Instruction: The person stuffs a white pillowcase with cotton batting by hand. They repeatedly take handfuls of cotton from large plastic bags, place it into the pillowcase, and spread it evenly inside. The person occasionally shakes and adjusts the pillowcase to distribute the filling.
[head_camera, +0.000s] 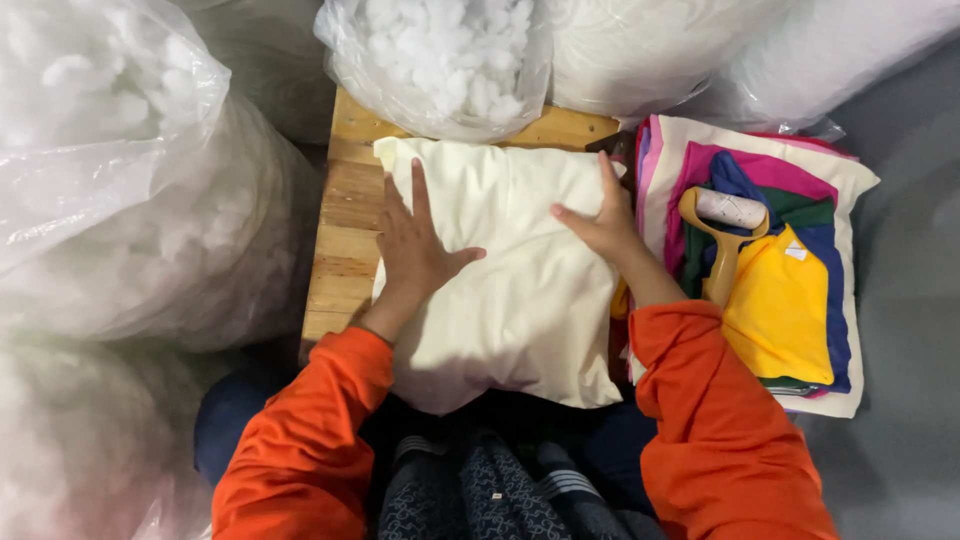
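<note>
A plump cream pillow (520, 300) lies on a small wooden table (345, 220) in front of me. My left hand (412, 245) rests flat on the pillow's left side, fingers spread and pointing away. My right hand (602, 222) presses flat on its upper right part, near the right edge. Neither hand grips anything. Both arms wear orange sleeves.
Large clear plastic bags of white stuffing (445, 60) crowd the left side and the back. To the right lies a stack of coloured fabric covers (780, 300), yellow on top, with a lint roller with a tan handle (722, 235) on it. Grey floor (900, 330) is at the far right.
</note>
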